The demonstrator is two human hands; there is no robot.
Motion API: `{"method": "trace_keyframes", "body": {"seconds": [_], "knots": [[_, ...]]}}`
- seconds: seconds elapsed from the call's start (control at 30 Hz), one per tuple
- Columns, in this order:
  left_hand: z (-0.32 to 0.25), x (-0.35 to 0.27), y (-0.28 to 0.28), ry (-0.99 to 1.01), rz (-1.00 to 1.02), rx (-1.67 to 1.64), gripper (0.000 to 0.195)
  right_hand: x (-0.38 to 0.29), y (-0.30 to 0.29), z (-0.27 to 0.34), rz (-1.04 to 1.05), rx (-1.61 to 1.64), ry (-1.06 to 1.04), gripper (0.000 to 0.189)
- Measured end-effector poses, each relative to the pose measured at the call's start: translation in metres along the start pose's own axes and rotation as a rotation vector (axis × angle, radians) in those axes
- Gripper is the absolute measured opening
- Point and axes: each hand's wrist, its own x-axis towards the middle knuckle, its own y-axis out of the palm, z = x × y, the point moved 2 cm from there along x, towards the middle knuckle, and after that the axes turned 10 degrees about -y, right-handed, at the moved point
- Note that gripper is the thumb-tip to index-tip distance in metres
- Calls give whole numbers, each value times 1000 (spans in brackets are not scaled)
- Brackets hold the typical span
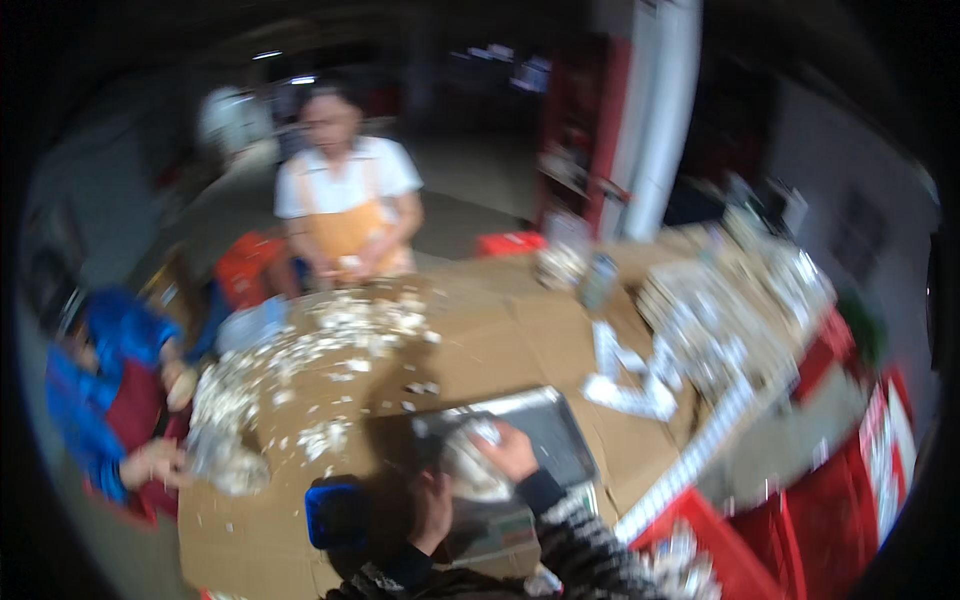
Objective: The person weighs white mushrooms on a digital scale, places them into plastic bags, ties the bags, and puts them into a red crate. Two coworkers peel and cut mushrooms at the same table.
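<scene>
The view is blurred by motion. A clear plastic bag (472, 466) with pale contents rests on a shiny metal tray (559, 427) in front of me. My right hand (511, 451) grips the gathered upper part of the bag. On the bag's left side is my left hand (433, 508), fingers extended and apparently holding nothing; I cannot tell if it touches the bag. A blue-rimmed dark container (335, 516) stands left of that hand. Small pale pieces (324, 439) are scattered on the cardboard-covered table (495, 330) beyond it.
Two people (345, 202) (112, 397) work at the far and left sides, by a heap of pale pieces (225, 390). A filled plastic bag (229, 461) lies left. White label strips (637, 394), a bottle (598, 281) and a crate of bags (697, 322) lie right. A red bin (705, 536) stands lower right.
</scene>
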Motion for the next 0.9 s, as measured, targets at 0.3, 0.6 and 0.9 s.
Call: {"method": "trace_keyframes", "body": {"seconds": [0.3, 0.6, 0.9], "knots": [[21, -7, 7, 146, 383, -65, 49, -90, -33, -10, -500, 1062, 325, 41], [-16, -25, 37, -124, 576, -110, 46, -284, -96, -27, -1017, 1174, 180, 48], [-6, -20, 30, -132, 600, -79, 44, -481, -188, 3, -1792, 643, 268, 48]]}}
